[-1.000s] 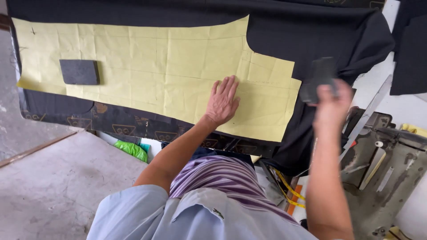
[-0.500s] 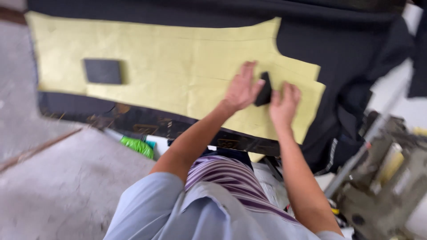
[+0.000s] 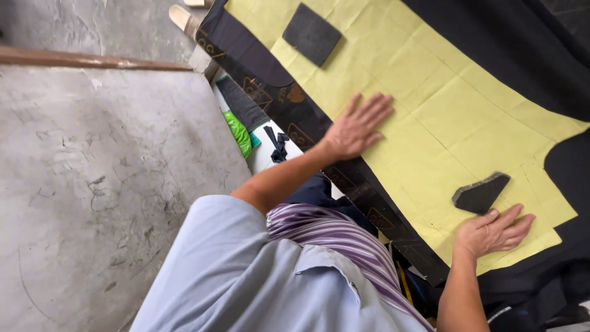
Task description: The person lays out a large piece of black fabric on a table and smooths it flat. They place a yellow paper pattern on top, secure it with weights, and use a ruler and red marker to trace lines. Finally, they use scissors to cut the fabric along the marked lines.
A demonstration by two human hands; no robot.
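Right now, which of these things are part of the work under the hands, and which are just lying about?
In use:
- yellow paper pattern, both palms flat on it
- left hand
- right hand
- dark fabric under the pattern
- dark angular block by the right hand
- dark square block on the pattern's far end

Lying about:
- green item below the table edge
- concrete floor

Black cloth (image 3: pixel 528 55) beyond frame edges

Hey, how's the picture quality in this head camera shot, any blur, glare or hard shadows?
Head view: sharp, no motion blur on the left hand or right hand; soft, even light, no glare on the yellow paper pattern; faint shadows only; the frame is strongly tilted.
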